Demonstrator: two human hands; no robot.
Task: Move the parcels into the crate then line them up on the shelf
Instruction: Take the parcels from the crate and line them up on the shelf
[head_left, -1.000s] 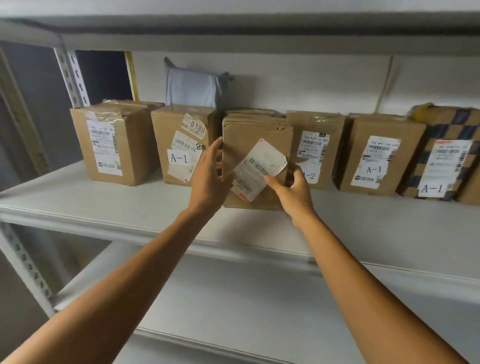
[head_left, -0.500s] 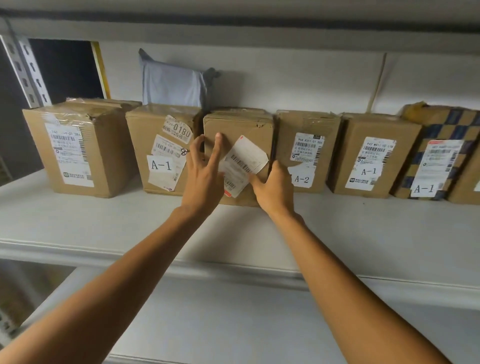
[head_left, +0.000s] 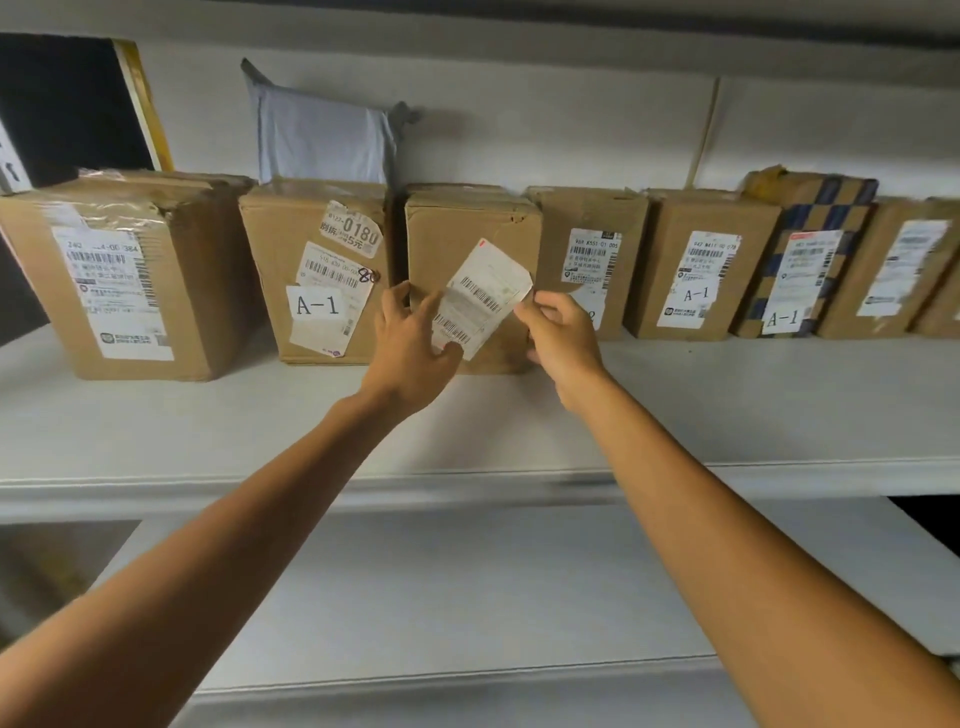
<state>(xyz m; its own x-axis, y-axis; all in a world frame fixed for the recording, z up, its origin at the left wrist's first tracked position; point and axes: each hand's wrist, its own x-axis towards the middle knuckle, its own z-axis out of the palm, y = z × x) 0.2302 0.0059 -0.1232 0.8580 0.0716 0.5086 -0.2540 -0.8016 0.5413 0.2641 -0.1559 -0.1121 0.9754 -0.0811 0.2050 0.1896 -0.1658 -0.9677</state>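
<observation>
1. Since the label (head_left: 488, 296) is half peeled from the middle parcel (head_left: 457, 234), which stands in the row toward the back edge of the shelf (head_left: 675, 415), it could be torn off if snagged by the right hand (head_left: 563, 338), whose curled fingers lie at its corner; a pinch cannot be confirmed.
2. Held flat and straight 0.5 s earlier, the fingers of the left hand (head_left: 410, 348) are now loosely spread on the parcel's front.
</observation>
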